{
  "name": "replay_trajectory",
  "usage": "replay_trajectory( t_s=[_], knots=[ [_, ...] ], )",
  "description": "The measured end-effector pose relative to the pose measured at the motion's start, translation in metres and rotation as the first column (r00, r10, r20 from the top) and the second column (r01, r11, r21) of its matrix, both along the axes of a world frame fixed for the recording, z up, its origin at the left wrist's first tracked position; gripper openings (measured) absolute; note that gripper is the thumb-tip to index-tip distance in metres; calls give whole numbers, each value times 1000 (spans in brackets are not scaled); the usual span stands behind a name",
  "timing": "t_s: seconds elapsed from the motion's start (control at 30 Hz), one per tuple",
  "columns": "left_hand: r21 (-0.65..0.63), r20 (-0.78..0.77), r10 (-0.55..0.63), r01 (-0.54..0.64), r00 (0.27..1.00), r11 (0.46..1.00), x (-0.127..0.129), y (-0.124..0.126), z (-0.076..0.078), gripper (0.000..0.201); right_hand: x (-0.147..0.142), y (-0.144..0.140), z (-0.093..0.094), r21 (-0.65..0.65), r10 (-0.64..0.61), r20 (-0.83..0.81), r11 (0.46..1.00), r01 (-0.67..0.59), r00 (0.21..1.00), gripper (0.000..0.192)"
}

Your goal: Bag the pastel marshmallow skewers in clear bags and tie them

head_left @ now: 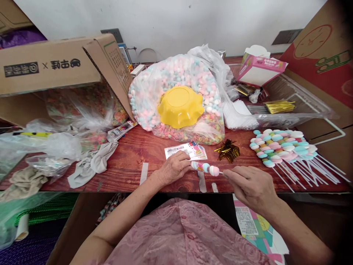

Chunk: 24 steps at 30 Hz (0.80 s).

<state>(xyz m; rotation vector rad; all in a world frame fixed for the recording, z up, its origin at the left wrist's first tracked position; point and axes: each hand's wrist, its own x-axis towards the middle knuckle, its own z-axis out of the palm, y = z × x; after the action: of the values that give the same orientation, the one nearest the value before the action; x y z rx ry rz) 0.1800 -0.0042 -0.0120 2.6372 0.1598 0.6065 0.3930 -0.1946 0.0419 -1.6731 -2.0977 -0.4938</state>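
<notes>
Closest in is a pink patterned lap (182,232), with both forearms reaching forward over the front edge of the red wooden table (129,154). The left hand (173,169) rests on the table with its fingers curled around one end of a candy skewer (206,168), covering that end. The right hand (252,186) pinches the stick at the other end between thumb and fingertips, fingers drawn close together. The skewer lies level between the two hands, just above the table near its front edge, carrying pastel pink, blue and white marshmallow pieces.

Just behind the left hand lies a small stack of printed cards (186,151), and beside it, to the right, a bunch of gold foil ties (227,150). Further right, a pile of finished skewers (278,147) lies flat, candy ends bunched together and white sticks fanning toward the table's right edge. On the left side sit a crumpled grey cloth (92,163) and loose clear plastic bags (52,147).

Past the cards stands a large clear bag of pastel candy (154,95), with a yellow bowl (179,106) resting upside down against it. A brown cardboard box (55,62) leans in from the left, touching the bag. To the right lie a clear plastic tray (298,110) with gold strips inside and a pink carton (259,68), with the white wall behind.
</notes>
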Motion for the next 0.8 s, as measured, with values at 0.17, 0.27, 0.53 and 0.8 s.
replay_trajectory(
  t_s=[0.17,0.27,0.53,0.8],
  knots=[
    [-237,-64,17,-32,998,971,1,-3,11,31,-2,-2,0,93,77,-189,994,-60,979,17],
    [-364,-220,-29,-54,975,930,3,-10,20,29,-2,-2,5,85,62,-64,995,-56,996,18],
    [-383,-376,-46,-110,926,917,6,-26,30,39,-13,11,16,-50,121,78,992,-118,990,21],
    [-52,-404,141,-176,904,983,0,-27,14,43,-14,26,24,-322,76,6,944,-70,997,16]
  ],
)
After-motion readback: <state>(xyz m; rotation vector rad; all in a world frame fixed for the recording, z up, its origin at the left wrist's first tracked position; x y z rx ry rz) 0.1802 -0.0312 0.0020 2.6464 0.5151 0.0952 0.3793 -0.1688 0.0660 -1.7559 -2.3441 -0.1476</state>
